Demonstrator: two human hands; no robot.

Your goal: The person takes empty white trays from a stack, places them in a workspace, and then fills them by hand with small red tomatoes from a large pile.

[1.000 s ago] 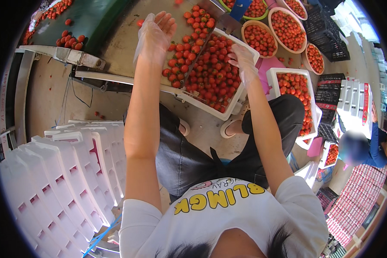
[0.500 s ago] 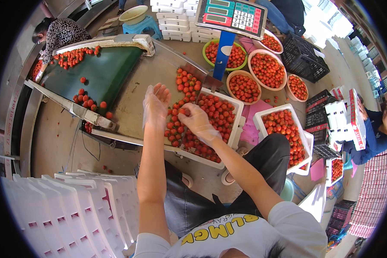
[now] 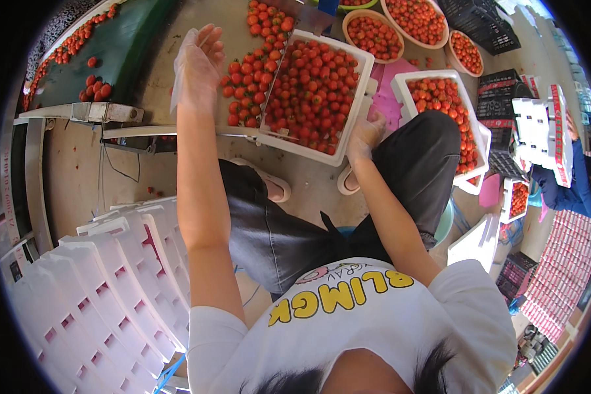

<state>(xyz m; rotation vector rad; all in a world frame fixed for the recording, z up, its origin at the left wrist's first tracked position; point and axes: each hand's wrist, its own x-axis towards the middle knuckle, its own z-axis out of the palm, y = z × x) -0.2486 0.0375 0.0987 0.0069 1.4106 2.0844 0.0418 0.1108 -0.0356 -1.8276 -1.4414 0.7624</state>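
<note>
My left hand, in a clear plastic glove, hovers over the metal chute with its palm turned up and fingers loosely extended; nothing shows in it. Just right of it, loose cherry tomatoes lie at the chute's end. They border a white foam crate full of red cherry tomatoes. My right hand, gloved too, is low beside the crate's right edge, by my knee. Its fingers point away and partly hide one another, so whether they hold anything is unclear.
Left, a green conveyor belt carries scattered tomatoes. Stacked white foam crates rise at lower left. Another filled white crate stands beyond my right knee, with tomato basins behind. At far right, a person in a blue sleeve handles white crates.
The view has tilted down toward my body. My right hand has left the tomatoes in the crate and moved to its right side. My left hand stays raised over the chute.
</note>
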